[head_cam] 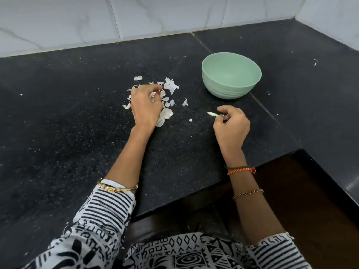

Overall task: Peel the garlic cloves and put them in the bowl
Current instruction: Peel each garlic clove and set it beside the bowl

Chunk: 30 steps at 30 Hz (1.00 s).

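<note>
A pale green bowl (231, 90) stands on the black counter at the upper right; its inside looks bare from here. My left hand (145, 105) is curled over a heap of white garlic skins (171, 86), its fingertips pinching a small white piece I cannot identify. My right hand (231, 125) is below and left of the bowl and pinches a small pale sliver (212, 114), a garlic clove or a strip of skin, which sticks out to the left. More garlic (165, 115) lies partly hidden under my left hand.
The black stone counter (77, 123) meets a white tiled wall (136, 18) at the back and turns a corner on the right. Its front edge (213, 189) steps back near my right forearm. Small skin flecks (314, 62) are scattered about.
</note>
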Tool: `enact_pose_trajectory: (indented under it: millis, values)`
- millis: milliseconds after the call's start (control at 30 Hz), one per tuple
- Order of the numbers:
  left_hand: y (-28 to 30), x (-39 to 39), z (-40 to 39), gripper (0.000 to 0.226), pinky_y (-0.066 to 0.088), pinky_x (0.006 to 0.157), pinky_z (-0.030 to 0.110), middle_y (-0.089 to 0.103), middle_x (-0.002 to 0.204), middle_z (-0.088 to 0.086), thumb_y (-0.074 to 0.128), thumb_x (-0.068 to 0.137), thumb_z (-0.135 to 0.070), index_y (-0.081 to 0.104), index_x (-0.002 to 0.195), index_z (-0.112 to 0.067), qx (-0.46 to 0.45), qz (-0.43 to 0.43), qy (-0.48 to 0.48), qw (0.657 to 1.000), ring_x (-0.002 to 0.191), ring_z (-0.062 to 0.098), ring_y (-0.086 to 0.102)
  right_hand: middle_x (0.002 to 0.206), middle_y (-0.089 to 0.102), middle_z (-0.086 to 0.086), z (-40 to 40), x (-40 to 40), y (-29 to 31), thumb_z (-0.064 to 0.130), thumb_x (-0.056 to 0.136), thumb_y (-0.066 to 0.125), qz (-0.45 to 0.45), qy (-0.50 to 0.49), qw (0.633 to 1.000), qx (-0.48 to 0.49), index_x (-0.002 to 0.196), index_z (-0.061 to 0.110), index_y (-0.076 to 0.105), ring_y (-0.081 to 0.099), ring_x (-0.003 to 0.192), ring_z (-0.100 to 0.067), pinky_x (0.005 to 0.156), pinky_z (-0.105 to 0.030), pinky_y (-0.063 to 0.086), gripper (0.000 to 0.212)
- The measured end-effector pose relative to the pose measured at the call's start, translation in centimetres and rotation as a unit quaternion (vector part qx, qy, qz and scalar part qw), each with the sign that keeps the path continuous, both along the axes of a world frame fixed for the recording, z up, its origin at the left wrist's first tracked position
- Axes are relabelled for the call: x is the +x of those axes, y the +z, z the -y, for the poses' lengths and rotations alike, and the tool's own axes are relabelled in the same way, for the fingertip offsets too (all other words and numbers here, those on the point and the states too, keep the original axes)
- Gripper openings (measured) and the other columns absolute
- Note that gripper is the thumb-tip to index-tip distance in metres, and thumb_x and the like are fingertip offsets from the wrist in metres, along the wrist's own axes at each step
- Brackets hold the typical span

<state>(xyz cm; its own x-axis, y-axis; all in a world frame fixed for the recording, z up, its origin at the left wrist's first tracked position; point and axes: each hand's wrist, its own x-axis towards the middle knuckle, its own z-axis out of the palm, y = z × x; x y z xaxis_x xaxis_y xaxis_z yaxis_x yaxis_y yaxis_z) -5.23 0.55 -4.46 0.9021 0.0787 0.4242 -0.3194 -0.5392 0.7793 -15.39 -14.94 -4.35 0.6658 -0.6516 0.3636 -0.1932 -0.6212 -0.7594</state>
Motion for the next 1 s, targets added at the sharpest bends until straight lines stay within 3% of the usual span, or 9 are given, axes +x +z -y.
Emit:
enact_pose_trajectory:
  millis: [33, 167, 333, 433, 533, 633, 800, 900, 1000]
  values:
    - [-0.1, 0.1, 0.0, 0.023, 0.034, 0.105, 0.039, 0.069, 0.103, 0.003, 0.055, 0.085, -0.001, 0.071, 0.099, -0.011, -0.001, -0.002, -0.003, 1.0, 0.101, 0.023, 0.056, 0.095, 0.066, -0.009, -0.1, 0.1, 0.0, -0.003, 0.078, 0.056, 0.008, 0.003, 1.0, 0.0, 0.099, 0.007, 0.07, 0.06, 0.084, -0.024, 0.079, -0.03, 0.046, 0.028]
    - [-0.2, 0.2, 0.0, 0.023, 0.034, 0.085, 0.009, 0.069, 0.104, 0.001, 0.056, 0.086, -0.002, 0.07, 0.102, -0.012, -0.011, -0.016, -0.004, 1.0, 0.102, 0.021, 0.055, 0.09, 0.066, -0.004, -1.4, 0.6, 0.4, 0.002, 0.076, 0.062, 0.071, 0.053, 0.996, -0.002, 0.102, 0.009, 0.067, 0.059, 0.078, -0.019, 0.074, -0.029, 0.047, 0.028]
    - [0.1, 0.5, -0.7, 0.021, 0.047, 0.085, 0.032, 0.061, 0.095, -0.01, 0.056, 0.087, -0.005, 0.07, 0.103, -0.011, -0.054, -0.017, 0.018, 0.998, 0.093, 0.019, 0.058, 0.076, 0.063, -0.002, -3.7, 3.6, 1.5, 0.006, 0.077, 0.067, 0.103, 0.172, 0.979, -0.033, 0.091, 0.007, 0.07, 0.053, 0.064, -0.01, 0.064, -0.028, 0.05, 0.014]
    - [0.0, 1.2, -1.5, 0.021, 0.049, 0.08, 0.026, 0.065, 0.1, -0.003, 0.056, 0.088, -0.006, 0.069, 0.104, -0.009, -0.06, -0.012, 0.043, 0.997, 0.084, 0.014, 0.059, 0.075, 0.066, -0.003, -4.6, 6.2, 1.9, 0.012, 0.081, 0.068, 0.075, 0.205, 0.976, -0.009, 0.083, 0.01, 0.073, 0.05, 0.058, -0.002, 0.06, -0.011, 0.04, 0.006]
    - [-0.2, 1.8, -2.1, 0.022, 0.041, 0.071, 0.005, 0.066, 0.103, 0.002, 0.055, 0.089, -0.004, 0.068, 0.106, -0.007, -0.062, -0.004, 0.061, 0.996, 0.08, 0.008, 0.055, 0.082, 0.072, -0.005, -5.1, 8.3, 2.2, 0.014, 0.085, 0.065, 0.044, 0.223, 0.974, -0.023, 0.086, 0.009, 0.075, 0.063, 0.071, -0.012, 0.064, -0.009, 0.036, 0.011]
    - [-0.3, 2.8, -2.7, 0.026, 0.041, 0.074, 0.008, 0.064, 0.097, 0.003, 0.051, 0.088, 0.001, 0.068, 0.105, -0.006, -0.047, 0.017, 0.072, 0.996, 0.082, 0.008, 0.054, 0.097, 0.072, -0.004, -5.2, 10.1, 2.6, 0.003, 0.088, 0.058, 0.003, 0.243, 0.97, -0.02, 0.098, 0.008, 0.073, 0.066, 0.091, -0.015, 0.076, -0.005, 0.034, 0.019]
    - [-0.3, 4.4, -3.4, 0.034, 0.041, 0.078, 0.005, 0.066, 0.099, 0.009, 0.046, 0.082, 0.01, 0.068, 0.105, -0.004, -0.052, 0.034, 0.104, 0.993, 0.086, 0.009, 0.057, 0.106, 0.069, -0.005, -5.1, 11.6, 2.0, -0.012, 0.083, 0.045, -0.021, 0.272, 0.962, -0.01, 0.109, 0.009, 0.068, 0.062, 0.1, -0.015, 0.09, -0.016, 0.041, 0.04]
    - [-0.4, 4.6, -3.4, 0.039, 0.042, 0.082, 0.008, 0.066, 0.104, 0.009, 0.043, 0.08, 0.012, 0.067, 0.106, -0.004, -0.046, 0.023, 0.098, 0.994, 0.092, 0.01, 0.058, 0.107, 0.069, -0.003, -4.7, 12.0, 1.2, 0.003, 0.085, 0.053, -0.055, 0.332, 0.938, -0.079, 0.105, 0.013, 0.07, 0.058, 0.102, -0.021, 0.088, -0.022, 0.039, 0.028]
    - [-0.4, 4.7, -3.7, 0.041, 0.043, 0.08, 0.01, 0.066, 0.105, 0.009, 0.042, 0.078, 0.013, 0.068, 0.104, -0.004, -0.051, 0.007, 0.118, 0.992, 0.088, 0.013, 0.059, 0.096, 0.07, -0.001, -4.8, 12.4, 1.0, 0.016, 0.087, 0.057, -0.07, 0.364, 0.922, -0.114, 0.095, 0.015, 0.073, 0.06, 0.091, -0.021, 0.082, -0.03, 0.046, 0.018]
